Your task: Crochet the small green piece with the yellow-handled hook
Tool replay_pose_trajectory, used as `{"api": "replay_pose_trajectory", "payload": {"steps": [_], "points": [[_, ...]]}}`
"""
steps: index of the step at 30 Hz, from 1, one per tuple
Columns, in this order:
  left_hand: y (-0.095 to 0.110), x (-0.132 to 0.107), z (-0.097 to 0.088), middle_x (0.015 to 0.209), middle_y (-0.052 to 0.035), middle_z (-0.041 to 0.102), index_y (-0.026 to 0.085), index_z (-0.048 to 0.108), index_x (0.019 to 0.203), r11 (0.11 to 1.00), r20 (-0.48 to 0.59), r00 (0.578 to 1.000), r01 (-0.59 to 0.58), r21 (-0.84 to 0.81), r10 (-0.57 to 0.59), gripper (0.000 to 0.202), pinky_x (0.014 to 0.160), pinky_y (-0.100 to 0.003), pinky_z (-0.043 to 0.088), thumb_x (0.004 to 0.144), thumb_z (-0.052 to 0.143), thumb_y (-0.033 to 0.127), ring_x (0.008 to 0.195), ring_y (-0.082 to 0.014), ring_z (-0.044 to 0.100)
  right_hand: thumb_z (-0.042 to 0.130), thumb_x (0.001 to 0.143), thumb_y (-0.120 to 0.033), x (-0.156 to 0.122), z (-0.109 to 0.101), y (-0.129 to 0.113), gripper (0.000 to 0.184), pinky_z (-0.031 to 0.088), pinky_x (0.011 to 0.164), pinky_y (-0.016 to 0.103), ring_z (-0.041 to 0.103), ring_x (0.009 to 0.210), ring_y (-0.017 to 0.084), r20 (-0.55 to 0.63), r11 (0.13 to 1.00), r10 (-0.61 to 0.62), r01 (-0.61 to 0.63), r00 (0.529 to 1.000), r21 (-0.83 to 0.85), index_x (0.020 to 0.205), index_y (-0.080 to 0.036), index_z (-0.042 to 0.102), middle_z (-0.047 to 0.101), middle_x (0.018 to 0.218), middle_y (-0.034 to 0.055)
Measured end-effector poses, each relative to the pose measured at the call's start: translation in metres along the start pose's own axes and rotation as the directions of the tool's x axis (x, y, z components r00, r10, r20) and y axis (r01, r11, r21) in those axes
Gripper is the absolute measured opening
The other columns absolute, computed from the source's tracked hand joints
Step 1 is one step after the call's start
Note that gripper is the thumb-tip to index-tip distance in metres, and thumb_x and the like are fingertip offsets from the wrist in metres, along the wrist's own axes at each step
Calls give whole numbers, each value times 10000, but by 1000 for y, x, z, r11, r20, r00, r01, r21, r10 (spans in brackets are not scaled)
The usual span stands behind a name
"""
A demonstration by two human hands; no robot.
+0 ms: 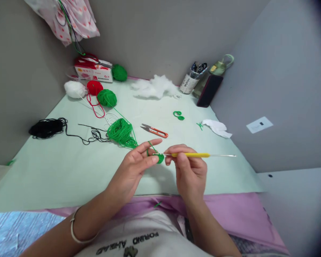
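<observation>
A person works at a pale green worktop point(91, 178), seen from above, with both hands raised over its near side. The left hand point(130, 166) is partly closed: thumb and fingers appear to pinch a small, rounded piece of green crochet point(160, 159), while the index finger stretches out with a green strand point(151, 144) looped over it. The right hand point(191, 171) is closed around the yellow grip of a crochet hook point(194, 155), held level like a pencil. The hook's thin shaft runs across to the left hand and meets the upper edge of the piece, which sits between the two hands. The step in hand looks like working a stitch; whether yarn is already caught on the tip is too small to tell. The next move seems to call for a taut strand from the left index finger, a firm pinch close to the stitch, and a small, careful turn of the hook. Just beyond the left hand lies a loose green skein point(120, 132); orange-handled snips point(155, 131) rest beyond the gap between the hands.
</observation>
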State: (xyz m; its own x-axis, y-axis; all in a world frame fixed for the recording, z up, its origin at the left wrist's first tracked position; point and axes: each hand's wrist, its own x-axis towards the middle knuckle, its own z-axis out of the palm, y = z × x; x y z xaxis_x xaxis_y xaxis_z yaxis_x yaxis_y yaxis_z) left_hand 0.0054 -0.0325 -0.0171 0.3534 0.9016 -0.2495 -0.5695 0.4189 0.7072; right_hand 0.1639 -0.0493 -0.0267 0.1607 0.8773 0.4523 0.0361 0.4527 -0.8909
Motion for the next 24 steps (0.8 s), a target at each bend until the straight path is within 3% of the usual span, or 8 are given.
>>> {"api": "replay_pose_trajectory", "payload": {"steps": [2, 5, 7, 9, 13, 15, 19, 24], "points": [[-1, -2, 3, 880, 6, 725, 258, 848, 1179, 999, 12, 1000, -25, 46, 24, 408, 921, -261, 455, 781, 935, 281, 910, -144, 625, 608, 1055, -235, 0, 3, 0, 191, 615, 669, 321, 725, 783, 177, 30, 998, -44, 46, 999, -47, 1007, -238, 793, 790, 934, 53], [-3, -1, 5, 836, 22, 719, 286, 853, 1170, 997, -30, 998, -51, 59, 53, 418, 894, -244, 456, 765, 956, 280, 874, -129, 618, 624, 1023, -116, -5, 4, 3, 252, 621, 729, 321, 740, 857, 180, 72, 944, -213, 224, 974, -242, 1110, -273, 802, 804, 984, 47], [-3, 1, 3, 843, 14, 723, 270, 856, 1171, 1000, -26, 1000, -13, 16, 13, 441, 870, -238, 464, 745, 968, 291, 848, -125, 611, 661, 983, -61, -8, 1, 4, 338, 627, 784, 342, 749, 944, 199, 145, 852, -330, 361, 933, -378, 1194, -286, 799, 807, 1075, 69], [-3, 4, -1, 894, -7, 730, 230, 868, 1133, 997, 2, 998, 56, -43, -56, 422, 849, -241, 480, 733, 969, 315, 827, -123, 608, 676, 971, -55, -9, -2, 4, 371, 625, 806, 356, 748, 984, 212, 168, 818, -366, 403, 915, -411, 1228, -294, 795, 806, 1111, 79], [-1, 7, -6, 931, -9, 704, 206, 886, 1015, 995, -28, 998, 45, -85, -48, 281, 835, -249, 495, 751, 940, 288, 799, -115, 597, 614, 1044, -161, -1, -7, 2, 244, 585, 672, 308, 700, 764, 158, -41, 987, -114, 109, 993, -115, 1075, -286, 821, 788, 931, 35], [0, 5, -5, 887, -1, 698, 234, 881, 1069, 1000, -33, 999, -3, -15, 2, 304, 830, -248, 482, 769, 924, 264, 812, -125, 592, 625, 1052, -228, 2, -5, 1, 211, 563, 639, 294, 672, 720, 145, -37, 999, 7, -6, 999, 37, 1009, -277, 827, 780, 899, 28], [-1, -1, -2, 879, -8, 726, 280, 870, 1138, 992, 20, 999, -50, 118, 48, 332, 920, -299, 468, 808, 906, 295, 910, -174, 617, 679, 1031, -278, 1, 0, 2, 163, 569, 699, 300, 697, 800, 159, 24, 998, 45, -46, 999, 38, 1005, -283, 841, 809, 954, 36], [-2, -2, -4, 970, -16, 749, 292, 862, 1160, 987, -26, 997, -64, 149, 68, 329, 944, -302, 435, 832, 883, 302, 966, -180, 607, 672, 1041, -318, 0, -3, 5, 168, 579, 712, 297, 705, 762, 141, 20, 977, 149, -151, 989, 152, 1016, -273, 832, 811, 966, 33]]}}
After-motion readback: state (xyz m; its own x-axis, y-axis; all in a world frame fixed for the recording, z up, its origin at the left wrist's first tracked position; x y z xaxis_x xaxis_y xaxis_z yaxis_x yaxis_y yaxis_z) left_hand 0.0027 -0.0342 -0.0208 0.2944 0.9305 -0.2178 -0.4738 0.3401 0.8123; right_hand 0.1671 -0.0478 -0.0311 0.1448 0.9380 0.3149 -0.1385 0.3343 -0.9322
